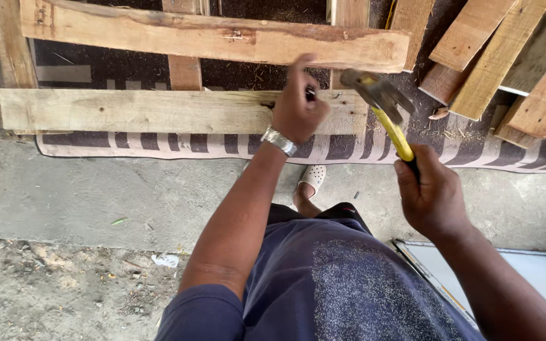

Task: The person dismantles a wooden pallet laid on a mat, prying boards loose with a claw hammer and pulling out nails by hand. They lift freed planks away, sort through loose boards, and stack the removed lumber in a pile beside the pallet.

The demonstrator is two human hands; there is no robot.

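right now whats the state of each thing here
left hand: pinched on a nail, on the plank
nail: mostly hidden by fingers
right hand: gripping the hammer
hammer: raised, tilted over the plank
plank: flat across the frame
striped mat: spread under the wood

A navy short-sleeved shirt (pixel 323 284), a silver metal wristwatch (pixel 279 140) and a white perforated clog (pixel 313 179) are worn.
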